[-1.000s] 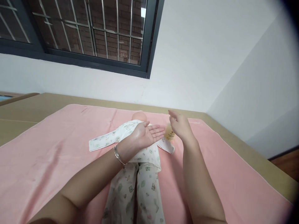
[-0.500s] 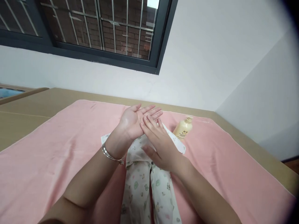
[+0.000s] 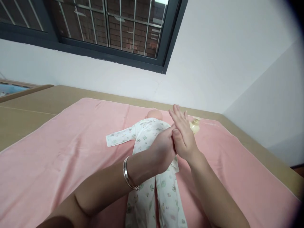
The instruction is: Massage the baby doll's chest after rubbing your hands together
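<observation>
**Palms pressed together above a dressed doll**

The left hand (image 3: 161, 152) and the right hand (image 3: 182, 133) meet palm to palm over the doll (image 3: 152, 139); the right hand's fingers (image 3: 177, 114) stand straight and spread upward, holding nothing; the left hand's fingers curl round the edge of the right palm, gripping no object; a bracelet (image 3: 128, 174) sits on the left wrist.

The doll lies on its back on a pink towel (image 3: 59, 152), its long axis running away from the person, head (image 3: 154, 113) toward the wall and legs toward the camera; one sleeve (image 3: 120, 138) stretches out to the left; its printed suit shows small pictures but no readable writing.

A cream bottle (image 3: 195, 125) lies just behind the right hand, mostly hidden; no label can be read, and its contents cannot be told.

The towel covers a tan bed (image 3: 35, 104) under a barred window (image 3: 106, 28).
</observation>
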`<state>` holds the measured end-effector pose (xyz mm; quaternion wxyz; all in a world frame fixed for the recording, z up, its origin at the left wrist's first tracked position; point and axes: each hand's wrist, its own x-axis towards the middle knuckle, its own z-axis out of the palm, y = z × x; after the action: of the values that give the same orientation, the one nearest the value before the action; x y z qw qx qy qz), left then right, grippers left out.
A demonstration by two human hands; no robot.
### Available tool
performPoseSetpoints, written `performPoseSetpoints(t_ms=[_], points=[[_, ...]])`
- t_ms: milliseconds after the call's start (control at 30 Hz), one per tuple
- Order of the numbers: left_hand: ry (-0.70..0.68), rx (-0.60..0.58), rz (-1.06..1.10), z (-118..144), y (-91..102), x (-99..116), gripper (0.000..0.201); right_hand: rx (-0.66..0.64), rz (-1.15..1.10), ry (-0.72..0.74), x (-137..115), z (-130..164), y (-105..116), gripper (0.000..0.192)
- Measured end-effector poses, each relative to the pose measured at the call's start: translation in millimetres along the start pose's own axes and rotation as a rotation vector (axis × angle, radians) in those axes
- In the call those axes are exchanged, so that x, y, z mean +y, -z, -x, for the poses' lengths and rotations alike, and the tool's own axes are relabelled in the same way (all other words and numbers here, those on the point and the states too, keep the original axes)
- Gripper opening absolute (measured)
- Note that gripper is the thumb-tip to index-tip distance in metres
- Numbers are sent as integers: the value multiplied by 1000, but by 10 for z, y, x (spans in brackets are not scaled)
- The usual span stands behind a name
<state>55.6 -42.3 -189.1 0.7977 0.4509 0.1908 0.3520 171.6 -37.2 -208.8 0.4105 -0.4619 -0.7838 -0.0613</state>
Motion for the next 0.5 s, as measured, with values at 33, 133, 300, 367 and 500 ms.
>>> performPoseSetpoints(t_ms=[33, 133, 300, 367, 500], points=[[3, -29, 38, 20, 8, 48, 51, 9, 14, -34, 37, -7, -3, 51], [53, -52, 106, 107, 63, 251, 61, 17, 23, -75, 49, 3, -58, 54], [62, -10, 94, 197, 91, 424, 67, 53, 47, -19, -193, 77, -171, 61], [61, 1, 99, 167, 68, 376, 68, 40, 40, 5, -315, 116, -183, 63], [7, 61, 72, 39, 24, 190, 71, -5, -46, 66, -493, 180, -156, 73]])
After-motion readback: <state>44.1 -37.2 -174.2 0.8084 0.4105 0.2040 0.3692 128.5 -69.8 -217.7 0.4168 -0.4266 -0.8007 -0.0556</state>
